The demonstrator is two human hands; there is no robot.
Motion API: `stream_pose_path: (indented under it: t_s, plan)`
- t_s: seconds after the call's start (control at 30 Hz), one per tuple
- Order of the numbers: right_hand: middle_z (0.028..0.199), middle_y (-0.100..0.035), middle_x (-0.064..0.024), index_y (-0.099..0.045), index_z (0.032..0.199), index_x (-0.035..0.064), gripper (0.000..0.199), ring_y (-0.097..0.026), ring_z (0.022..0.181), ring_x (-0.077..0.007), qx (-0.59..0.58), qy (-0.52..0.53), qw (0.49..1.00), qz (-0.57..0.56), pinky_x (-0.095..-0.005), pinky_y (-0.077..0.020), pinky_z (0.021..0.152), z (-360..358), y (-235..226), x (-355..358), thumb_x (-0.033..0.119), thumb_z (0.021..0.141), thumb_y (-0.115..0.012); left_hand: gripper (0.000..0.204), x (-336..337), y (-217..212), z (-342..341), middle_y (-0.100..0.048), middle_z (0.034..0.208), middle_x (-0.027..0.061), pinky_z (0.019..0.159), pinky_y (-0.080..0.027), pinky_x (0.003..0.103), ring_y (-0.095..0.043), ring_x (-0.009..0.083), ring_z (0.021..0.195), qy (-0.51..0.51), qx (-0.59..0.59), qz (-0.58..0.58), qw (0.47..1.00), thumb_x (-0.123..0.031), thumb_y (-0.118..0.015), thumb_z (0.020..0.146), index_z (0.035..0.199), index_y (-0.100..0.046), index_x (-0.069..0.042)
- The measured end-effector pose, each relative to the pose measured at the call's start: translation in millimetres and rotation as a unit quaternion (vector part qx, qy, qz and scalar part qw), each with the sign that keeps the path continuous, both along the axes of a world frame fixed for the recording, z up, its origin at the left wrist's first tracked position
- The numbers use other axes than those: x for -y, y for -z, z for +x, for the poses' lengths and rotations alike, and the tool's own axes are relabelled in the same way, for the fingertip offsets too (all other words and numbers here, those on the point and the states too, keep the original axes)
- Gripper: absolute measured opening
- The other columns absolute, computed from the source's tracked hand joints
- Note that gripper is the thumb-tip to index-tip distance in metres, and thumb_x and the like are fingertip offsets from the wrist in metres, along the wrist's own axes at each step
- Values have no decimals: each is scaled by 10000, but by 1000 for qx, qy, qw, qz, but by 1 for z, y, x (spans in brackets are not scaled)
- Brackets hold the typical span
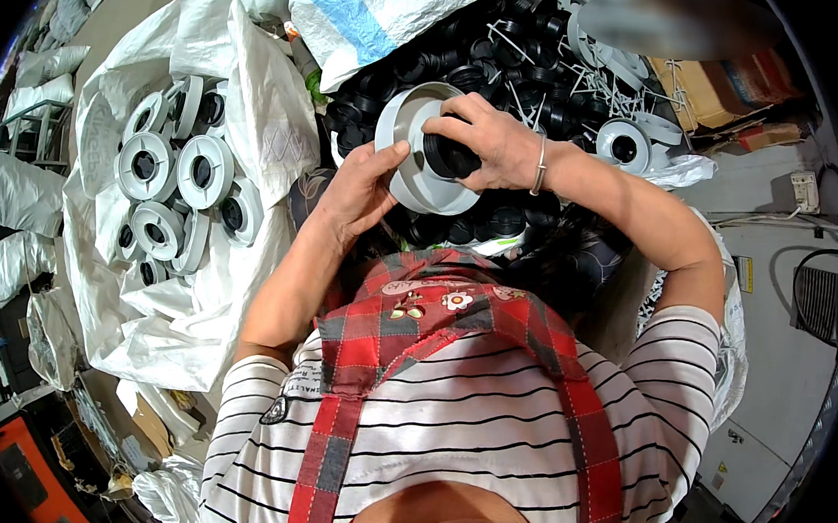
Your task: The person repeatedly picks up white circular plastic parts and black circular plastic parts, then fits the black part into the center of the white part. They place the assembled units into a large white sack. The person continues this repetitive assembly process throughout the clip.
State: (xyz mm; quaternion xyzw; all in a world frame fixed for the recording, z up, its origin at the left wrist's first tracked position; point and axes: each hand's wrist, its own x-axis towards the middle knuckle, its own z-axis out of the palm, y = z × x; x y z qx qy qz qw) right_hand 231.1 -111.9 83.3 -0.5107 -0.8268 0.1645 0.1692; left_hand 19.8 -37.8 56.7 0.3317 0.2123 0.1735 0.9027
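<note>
A grey round plastic flange (431,196) with a raised rim is tilted up in front of my chest. My left hand (361,185) grips it at the left edge, thumb over the rim and fingers behind. My right hand (486,138) is curled around a black ribbed plastic ring (449,157) at the flange's centre. The ring touches the flange; how deep it sits in it cannot be made out. Beneath the hands lies a heap of loose black rings (433,63).
To the left, an open white woven sack (162,316) holds several grey flanges with black centres (146,167). More grey flanges (624,146) and thin grey plastic pieces lie at the far right, beside a cardboard box (732,89). A blue-striped white sack (367,25) covers part of the heap.
</note>
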Motion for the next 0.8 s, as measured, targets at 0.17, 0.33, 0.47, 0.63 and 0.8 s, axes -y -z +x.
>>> stream_pose_path:
  t_s: [0.17,0.33,0.47,0.63,0.8]
  plan:
    - [1003,-539,-224,-495,1100,-25,639,-588,914,-285,-210,224,951,39,-361,-508,762,-15,28,-2,353,653,-750,343,23,15,8,-596,1026,82,779,-481,290,-587,147,883,-104,7,138,985,-160,-618,862,1121,-501,31]
    - [792,-634,-218,-545,1010,-117,773,-626,514,-228,-356,221,859,-294,-292,-506,426,-2,26,-3,619,776,-553,406,22,16,1,-574,1086,103,860,-442,321,-562,176,968,-124,-18,173,977,-168,-598,869,1177,-454,54]
    - [770,-647,-197,-592,889,-81,693,-639,580,-189,-361,201,792,-449,-265,-514,501,5,29,-2,604,803,-528,413,25,16,2,-568,1108,117,885,-433,345,-564,197,988,-123,-57,196,971,-173,-584,873,1186,-445,58]
    - [669,-619,-130,-565,847,-82,606,-616,564,-182,-203,242,946,-79,-279,-481,506,-14,40,7,514,763,-639,339,27,19,-2,-599,968,58,729,-464,254,-571,119,840,-126,-53,164,977,-179,-614,863,1117,-501,15]
    - [795,-643,-221,-586,930,-116,744,-658,671,-277,-468,215,730,-449,-346,-547,634,6,53,17,611,843,-453,319,10,-2,-29,-597,904,49,726,-443,257,-539,115,814,-239,-234,465,820,-181,-664,822,1029,-543,28]
